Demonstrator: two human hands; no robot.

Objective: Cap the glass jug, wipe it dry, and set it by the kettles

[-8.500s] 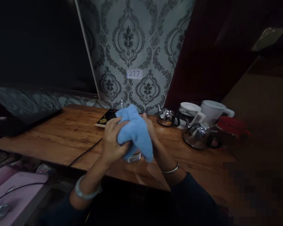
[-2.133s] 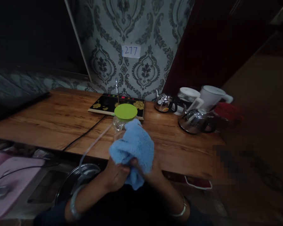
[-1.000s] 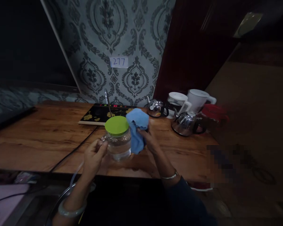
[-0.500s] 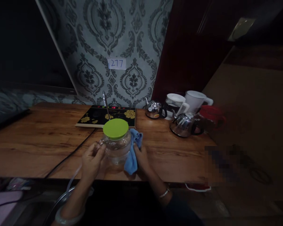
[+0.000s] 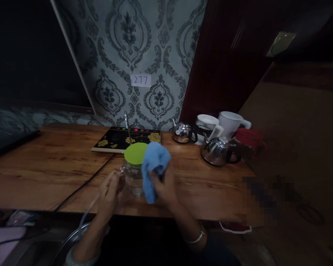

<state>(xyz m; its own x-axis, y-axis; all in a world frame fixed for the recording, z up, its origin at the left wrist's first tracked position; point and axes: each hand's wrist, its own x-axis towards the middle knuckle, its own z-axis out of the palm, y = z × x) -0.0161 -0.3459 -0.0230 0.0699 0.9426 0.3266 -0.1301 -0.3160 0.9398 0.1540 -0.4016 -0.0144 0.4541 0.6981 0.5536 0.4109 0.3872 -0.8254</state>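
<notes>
- Glass, clear and topped by a green lid (image 5: 135, 152), makes up the jar (image 5: 133, 177) that stands near the front edge of the wooden table (image 5: 44, 162), just in front of the black flowered hotplate (image 5: 122, 138).
- The jar's handle side is gripped by the left hand (image 5: 111, 190), fingers curled closed about it.
- A blue cloth (image 5: 153, 168) is bunched in the right hand (image 5: 163, 186), which is closed on it, and the cloth is pressed against the jar's right wall and upper shoulder.
- Half a second ago the cloth was held low beside the base; it is now seen higher, overlapping the lid's edge, while the jar has been kept in the same spot. The wiping is judged to have been carried from the lower wall up toward the lid.
- A thin clear tube (image 5: 87, 216) is seen running from the left hand's side down past the table edge.
- A dark cable (image 5: 83, 184) is laid across the wood from the hotplate.
- Two steel kettles (image 5: 216, 151) are set well apart from the jar to the right, with a white jug (image 5: 232, 123), a white-lidded pot (image 5: 207, 127) and a red object (image 5: 249, 138) behind them.
- A paper label marked 277 (image 5: 140, 80) is stuck on the patterned wall.
</notes>
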